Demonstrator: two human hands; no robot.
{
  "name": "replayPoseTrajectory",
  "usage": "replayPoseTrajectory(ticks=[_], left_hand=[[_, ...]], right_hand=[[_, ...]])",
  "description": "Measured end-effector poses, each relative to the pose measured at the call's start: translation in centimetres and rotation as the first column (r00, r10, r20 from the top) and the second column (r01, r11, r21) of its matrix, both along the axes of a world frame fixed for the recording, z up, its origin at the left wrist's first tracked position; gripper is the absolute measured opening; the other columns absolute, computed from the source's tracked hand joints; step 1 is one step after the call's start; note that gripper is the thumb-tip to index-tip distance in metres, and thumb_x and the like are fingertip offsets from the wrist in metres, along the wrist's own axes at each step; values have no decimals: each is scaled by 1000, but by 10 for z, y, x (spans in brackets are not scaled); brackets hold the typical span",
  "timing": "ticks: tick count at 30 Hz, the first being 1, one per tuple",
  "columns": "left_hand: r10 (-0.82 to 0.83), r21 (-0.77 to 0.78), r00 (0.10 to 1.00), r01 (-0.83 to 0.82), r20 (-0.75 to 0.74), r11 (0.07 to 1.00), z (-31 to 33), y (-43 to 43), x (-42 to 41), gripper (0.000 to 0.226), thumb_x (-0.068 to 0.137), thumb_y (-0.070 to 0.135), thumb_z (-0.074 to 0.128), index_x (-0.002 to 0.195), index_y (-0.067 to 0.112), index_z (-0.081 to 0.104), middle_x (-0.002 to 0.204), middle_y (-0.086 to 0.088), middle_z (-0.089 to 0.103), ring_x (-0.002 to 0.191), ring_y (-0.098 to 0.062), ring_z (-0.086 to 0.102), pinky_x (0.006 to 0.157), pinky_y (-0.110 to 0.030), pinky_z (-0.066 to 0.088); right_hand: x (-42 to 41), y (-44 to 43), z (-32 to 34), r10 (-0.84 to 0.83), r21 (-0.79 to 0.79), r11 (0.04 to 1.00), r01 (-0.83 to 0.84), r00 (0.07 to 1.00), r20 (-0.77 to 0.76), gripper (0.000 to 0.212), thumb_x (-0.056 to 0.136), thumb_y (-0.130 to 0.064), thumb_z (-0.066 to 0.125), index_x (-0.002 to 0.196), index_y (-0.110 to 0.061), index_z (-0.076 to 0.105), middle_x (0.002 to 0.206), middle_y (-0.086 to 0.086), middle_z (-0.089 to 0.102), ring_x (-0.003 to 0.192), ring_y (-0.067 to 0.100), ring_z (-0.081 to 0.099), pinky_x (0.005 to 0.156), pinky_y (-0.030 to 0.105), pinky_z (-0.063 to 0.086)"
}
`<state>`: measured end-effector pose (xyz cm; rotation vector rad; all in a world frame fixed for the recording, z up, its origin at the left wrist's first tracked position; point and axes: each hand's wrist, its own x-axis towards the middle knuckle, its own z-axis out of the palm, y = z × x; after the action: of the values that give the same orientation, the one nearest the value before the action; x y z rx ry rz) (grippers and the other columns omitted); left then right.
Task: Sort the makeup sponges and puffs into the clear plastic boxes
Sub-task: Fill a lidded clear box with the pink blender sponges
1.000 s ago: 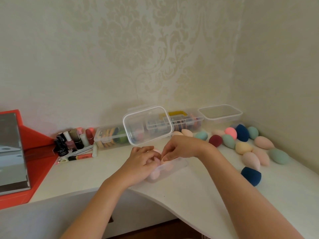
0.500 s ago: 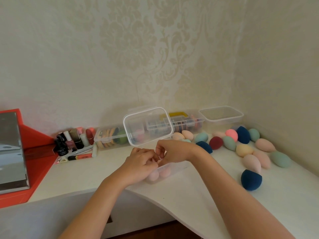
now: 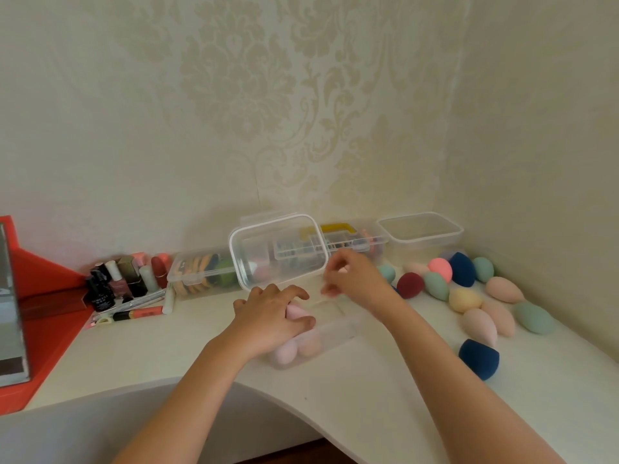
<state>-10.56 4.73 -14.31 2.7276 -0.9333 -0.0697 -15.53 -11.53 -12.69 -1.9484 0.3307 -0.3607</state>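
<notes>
Pink sponge [image 3: 296,312] sat gripped by the left hand [image 3: 269,318] at the clear box's [image 3: 338,328] near end. The right hand [image 3: 355,279], loosely curled and seemingly empty, hovered nearer the loose sponges [image 3: 465,299] lying to its right on the bench [image 3: 335,396].

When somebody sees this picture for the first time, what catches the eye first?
The two hands at the middle of the white table: the left hand grips a pink sponge at a small clear box already holding pale sponges, while the right hand hovers behind it. Then the colourful loose sponges at the right, near the wall corner, a dark blue sponge nearest.
</notes>
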Motion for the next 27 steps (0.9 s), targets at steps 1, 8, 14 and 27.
replayPoseTrajectory(ticks=[1,8,14,27], left_hand=[[-7,5,1000,7,1,1000,-1,0,0,34,85,59,47,118,50,47,108,9,42,117,-17,36,89,-34,25],[-3,-30,1000,4,23,1000,-7,-3,1,27,85,55,47,109,47,57,110,12,41,116,-9,31,87,-31,22],[-36,-101,999,36,9,994,-10,-2,2,25,86,51,49,105,39,62,113,15,43,118,-7,34,93,-30,24],[-28,-54,999,26,-25,998,-7,-1,0,19,84,48,47,95,36,58,113,19,54,114,-9,36,94,-35,32]], right_hand=[[1,-9,-1,-144,-17,989,147,984,102,13,88,-4,55,81,-15,52,81,2,61,70,16,62,73,30,52],[12,-57,-47,-287,-501,821,273,957,52,27,95,-23,48,118,-12,56,120,9,58,112,25,51,96,32,37],[15,-67,-57,-146,-690,723,8,979,-142,38,101,-32,31,137,-35,43,147,-1,41,140,27,24,114,52,10],[9,-59,-48,-363,-495,766,410,911,193,9,82,-17,66,78,-12,60,77,2,60,79,21,51,109,37,28]])
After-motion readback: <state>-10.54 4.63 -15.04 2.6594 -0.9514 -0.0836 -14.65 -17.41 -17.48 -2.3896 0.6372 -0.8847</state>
